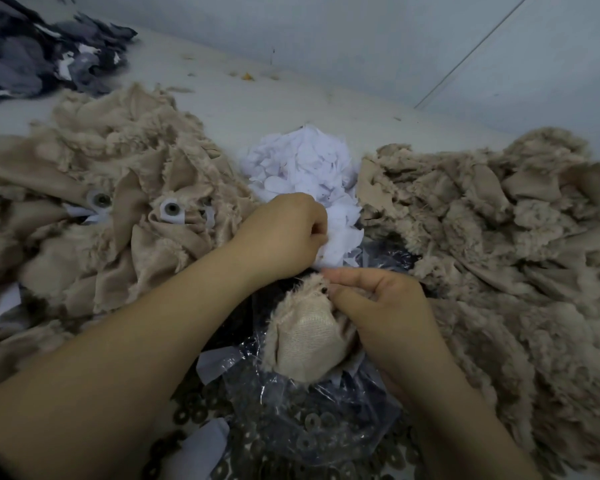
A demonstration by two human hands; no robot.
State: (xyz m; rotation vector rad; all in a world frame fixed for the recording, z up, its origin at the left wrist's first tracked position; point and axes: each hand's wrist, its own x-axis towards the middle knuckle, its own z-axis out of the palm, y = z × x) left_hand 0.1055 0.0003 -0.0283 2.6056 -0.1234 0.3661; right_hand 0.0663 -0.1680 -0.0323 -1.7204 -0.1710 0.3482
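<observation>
My right hand point(388, 313) grips a small beige plush piece point(305, 337), turned inside out, with a small dark eye at its top edge by my fingertips. My left hand point(288, 233) reaches into the pile of white fabric cut-outs point(302, 164) and pinches one white piece point(336, 244) at the pile's near edge. Both hands work over a clear plastic bag point(309, 420) of grey ring washers.
Heaps of beige plush pieces lie at left point(101, 202), some with eyes fitted point(171, 208), and at right point(499, 237). Dark grey fabric scraps point(42, 53) sit at the far left. Loose washers point(187, 414) spread by the bag. A pale wall point(395, 46) rises behind the table.
</observation>
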